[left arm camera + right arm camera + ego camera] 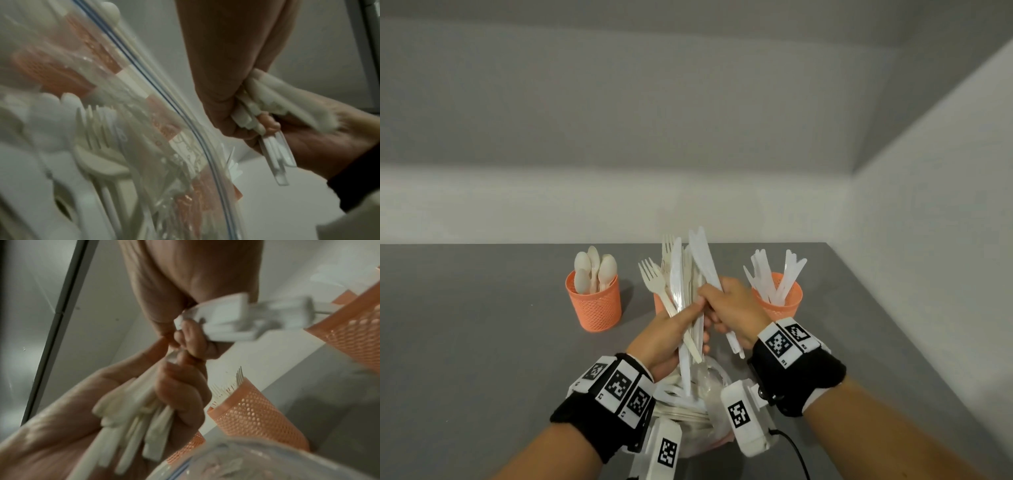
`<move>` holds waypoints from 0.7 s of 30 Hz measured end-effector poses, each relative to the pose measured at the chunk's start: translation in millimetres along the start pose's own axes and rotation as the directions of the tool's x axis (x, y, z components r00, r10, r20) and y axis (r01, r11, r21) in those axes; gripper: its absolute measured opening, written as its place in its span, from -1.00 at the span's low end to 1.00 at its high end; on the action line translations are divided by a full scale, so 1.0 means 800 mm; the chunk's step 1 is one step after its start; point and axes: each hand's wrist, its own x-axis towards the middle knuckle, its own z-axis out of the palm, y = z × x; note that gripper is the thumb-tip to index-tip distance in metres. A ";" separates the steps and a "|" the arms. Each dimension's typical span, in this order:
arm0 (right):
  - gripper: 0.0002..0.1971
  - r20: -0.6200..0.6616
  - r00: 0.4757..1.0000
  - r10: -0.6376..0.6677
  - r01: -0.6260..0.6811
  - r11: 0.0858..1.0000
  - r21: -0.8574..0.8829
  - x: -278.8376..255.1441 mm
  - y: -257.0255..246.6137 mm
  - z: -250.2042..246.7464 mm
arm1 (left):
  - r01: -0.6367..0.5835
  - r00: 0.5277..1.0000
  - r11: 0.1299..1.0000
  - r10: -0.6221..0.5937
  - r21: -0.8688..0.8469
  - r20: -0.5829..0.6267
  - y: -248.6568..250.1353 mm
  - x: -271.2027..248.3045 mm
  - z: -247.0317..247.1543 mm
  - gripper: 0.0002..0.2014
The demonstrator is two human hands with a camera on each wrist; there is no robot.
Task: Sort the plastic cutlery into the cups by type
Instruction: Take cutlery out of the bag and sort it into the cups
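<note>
Above a clear zip bag (710, 383) of loose cutlery, my left hand (671, 335) grips a mixed bundle of forks and knives (678, 274), tips up. My right hand (732, 305) touches that bundle on its right and holds a few white knives (703, 257) in curled fingers; their handles (224, 324) stick out below the fist. Three orange mesh cups stand behind: spoon cup (594, 305) on the left, fork cup (257, 418) mostly hidden behind my hands, knife cup (780, 303) on the right. The left hand's bundle (131, 417) shows in the right wrist view too.
The grey table (482, 325) meets a white wall at the back and on the right, close to the knife cup. The bag's blue zip line (174, 104) runs across the left wrist view, with forks and spoons (96, 129) behind it. A black cable (796, 452) trails from my right wrist.
</note>
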 end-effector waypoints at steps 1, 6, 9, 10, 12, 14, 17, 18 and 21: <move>-0.80 0.013 1.000 0.016 -0.017 0.999 0.049 0.001 0.000 0.000 | 0.007 1.000 1.000 -0.007 -0.004 0.001 0.001 0.001 0.001 -0.70; -0.88 -0.109 0.994 -0.029 0.044 0.989 0.142 0.004 -0.004 -0.014 | 0.089 0.992 0.993 -0.096 -0.083 -0.084 0.005 0.010 0.002 -0.82; -0.89 -0.177 0.983 -0.054 0.077 0.990 0.122 0.018 -0.007 -0.040 | 0.077 0.991 0.995 -0.084 -0.070 -0.102 0.006 0.014 0.001 -0.83; -0.89 -0.192 0.979 -0.066 0.095 0.985 0.146 0.024 -0.009 -0.052 | 0.067 0.992 0.995 -0.074 -0.073 -0.097 0.008 0.015 0.000 -0.83; -0.89 -0.285 0.950 -0.130 0.175 0.974 0.141 0.034 -0.014 -0.079 | 0.044 0.996 0.992 -0.053 -0.118 -0.069 0.015 0.013 -0.001 -0.89; -0.90 -0.407 0.883 -0.235 0.268 0.963 0.025 0.043 -0.018 -0.104 | 0.039 0.999 0.983 -0.044 -0.180 -0.023 0.023 0.010 -0.001 -0.94; -0.84 -0.484 0.820 -0.305 0.265 0.952 -0.151 0.057 -0.004 -0.124 | 0.046 0.999 0.975 -0.040 -0.219 0.030 0.029 0.006 -0.001 -0.94; -0.81 -0.474 0.837 -0.273 0.228 0.962 -0.152 0.063 0.006 -0.126 | 0.039 0.999 0.976 -0.031 -0.213 0.041 0.030 0.005 -0.001 -0.94; -0.74 -0.393 0.915 -0.089 0.023 0.985 -0.169 0.073 0.040 -0.122 | 0.013 0.998 0.982 -0.003 -0.189 0.055 0.030 0.003 -0.002 -0.94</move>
